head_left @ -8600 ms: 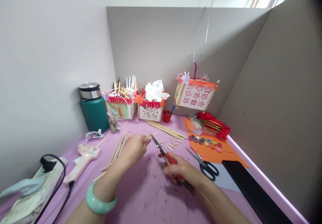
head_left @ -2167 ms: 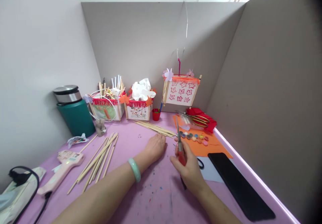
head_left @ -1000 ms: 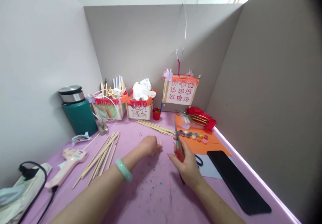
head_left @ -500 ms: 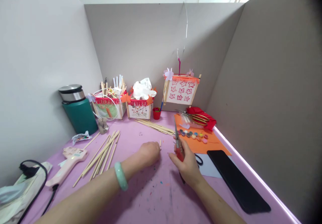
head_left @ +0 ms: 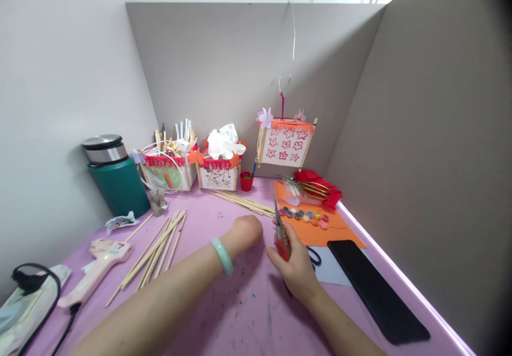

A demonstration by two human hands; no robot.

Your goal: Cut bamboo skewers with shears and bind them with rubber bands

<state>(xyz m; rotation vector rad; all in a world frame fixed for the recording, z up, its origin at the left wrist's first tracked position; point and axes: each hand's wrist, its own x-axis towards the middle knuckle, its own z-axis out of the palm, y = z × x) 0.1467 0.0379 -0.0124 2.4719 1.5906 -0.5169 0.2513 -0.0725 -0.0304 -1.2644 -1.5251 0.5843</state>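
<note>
My left hand (head_left: 247, 232), with a pale green bangle (head_left: 221, 256) on its wrist, rests low over the pink tabletop (head_left: 248, 313). Its fingers are curled in and hidden behind the back of the hand, so what they hold, if anything, does not show. Just to its right, my right hand (head_left: 298, 265) is wrapped around a red-handled tool (head_left: 282, 247) with a long, pointed metal end. Whether the tool is pliers or snips I cannot tell. Behind the hands lies a bundle of thin wooden sticks (head_left: 242, 201). Black scissor handles (head_left: 314, 256) show beside my right hand.
More sticks (head_left: 160, 252), a pink glue gun (head_left: 98, 270) and a teal flask (head_left: 118, 183) stand left. Decorated boxes (head_left: 219, 177), a red cup (head_left: 246, 181) and a hanging lantern (head_left: 286, 145) are behind. Right are paint pots (head_left: 306, 215), orange paper (head_left: 344, 231) and a black phone-like slab (head_left: 376, 289).
My left hand has moved right, closer to the right hand. A short stick piece seen beside it earlier no longer shows. My right hand keeps its grip on the tool. The view shifted slightly.
</note>
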